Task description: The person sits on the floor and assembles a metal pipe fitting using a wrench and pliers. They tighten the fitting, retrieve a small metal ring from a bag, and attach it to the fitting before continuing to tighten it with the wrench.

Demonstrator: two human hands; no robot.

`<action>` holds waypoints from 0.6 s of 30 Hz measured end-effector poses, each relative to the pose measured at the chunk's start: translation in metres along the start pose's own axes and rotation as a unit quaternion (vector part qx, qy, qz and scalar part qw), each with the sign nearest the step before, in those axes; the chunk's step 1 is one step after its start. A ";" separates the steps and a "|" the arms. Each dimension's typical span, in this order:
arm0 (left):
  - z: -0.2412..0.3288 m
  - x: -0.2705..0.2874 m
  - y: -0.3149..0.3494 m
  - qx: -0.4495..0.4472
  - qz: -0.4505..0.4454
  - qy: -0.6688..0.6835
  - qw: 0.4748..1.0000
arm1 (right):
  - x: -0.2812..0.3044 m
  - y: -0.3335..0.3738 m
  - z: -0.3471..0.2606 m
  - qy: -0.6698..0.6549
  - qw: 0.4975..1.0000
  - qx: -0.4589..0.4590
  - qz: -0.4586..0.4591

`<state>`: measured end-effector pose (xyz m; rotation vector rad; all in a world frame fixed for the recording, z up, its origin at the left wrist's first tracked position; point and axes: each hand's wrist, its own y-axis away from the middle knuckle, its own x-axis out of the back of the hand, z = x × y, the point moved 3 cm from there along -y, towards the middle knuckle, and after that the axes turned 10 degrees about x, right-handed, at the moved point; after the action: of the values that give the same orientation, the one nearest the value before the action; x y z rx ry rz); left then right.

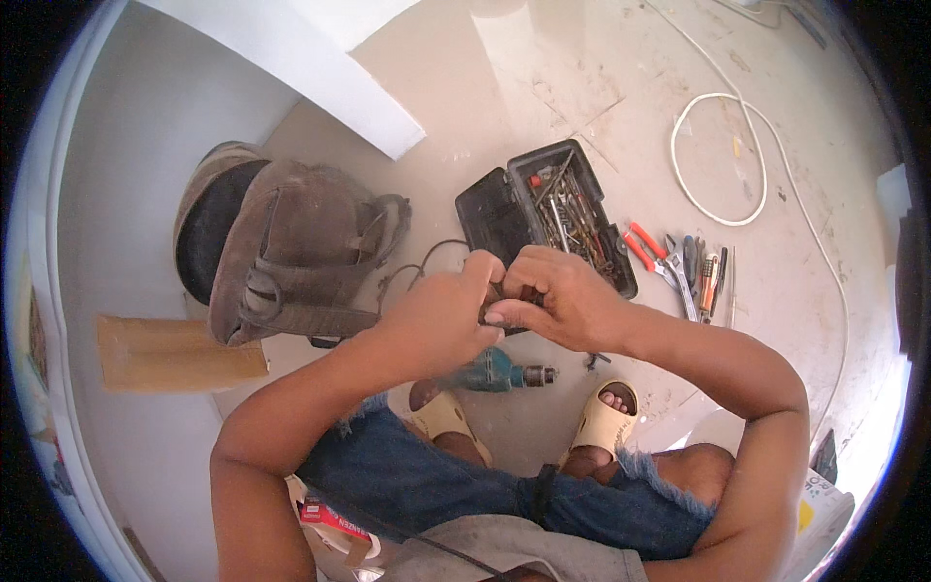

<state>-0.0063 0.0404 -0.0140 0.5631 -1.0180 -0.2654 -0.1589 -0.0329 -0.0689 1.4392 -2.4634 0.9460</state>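
My left hand point(446, 315) and my right hand point(558, 301) meet in front of me, fingers curled inward. Between them is a small dark piece, mostly hidden by the fingers, so I cannot make out what it is. Below my left hand, a teal power drill point(493, 371) lies on the floor with its metal chuck pointing right. A small dark chuck key point(598, 360) rests right of the chuck. Just beyond my hands stands an open black toolbox point(572, 147), filled with a jumble of bits and small metal tools.
Right of the toolbox lie red-handled pliers point(640, 247), an adjustable wrench point(682, 281) and several screwdrivers point(711, 281). A brown tool bag point(310, 233) stands at the left near a cardboard piece point(179, 354). White cable point(676, 160) loops across the far right floor. A black cord point(422, 267) curves beside my left hand.
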 end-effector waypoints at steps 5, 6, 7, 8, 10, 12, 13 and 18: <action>-0.006 0.000 0.003 -0.011 -0.003 -0.020 1.000 | -0.009 0.004 0.000 -0.058 0.998 0.006 0.008; -0.006 0.000 0.003 -0.004 -0.011 -0.027 1.000 | -0.013 0.006 0.002 -0.060 0.998 0.014 0.013; -0.005 0.000 0.003 0.000 -0.017 -0.024 1.000 | -0.014 0.007 0.002 -0.061 0.998 0.022 0.017; -0.003 0.000 0.002 0.004 -0.023 -0.022 0.999 | -0.014 0.008 0.002 -0.053 0.998 0.028 0.016; -0.006 -0.002 0.002 -0.002 -0.018 -0.017 1.000 | -0.014 0.008 0.001 -0.041 0.998 0.043 0.015; -0.010 -0.006 0.000 -0.025 0.000 -0.008 1.000 | -0.011 0.008 -0.005 -0.065 0.997 -0.018 0.031; -0.010 -0.006 0.000 -0.014 -0.008 0.003 1.000 | -0.010 0.008 -0.007 -0.078 0.995 -0.048 0.039; -0.014 -0.008 -0.002 -0.029 -0.008 -0.002 1.000 | -0.010 0.009 0.008 -0.074 0.997 -0.018 0.007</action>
<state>0.0020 0.0474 -0.0264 0.5174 -1.0080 -0.3090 -0.1595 -0.0269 -0.0840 1.5352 -2.5818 0.8216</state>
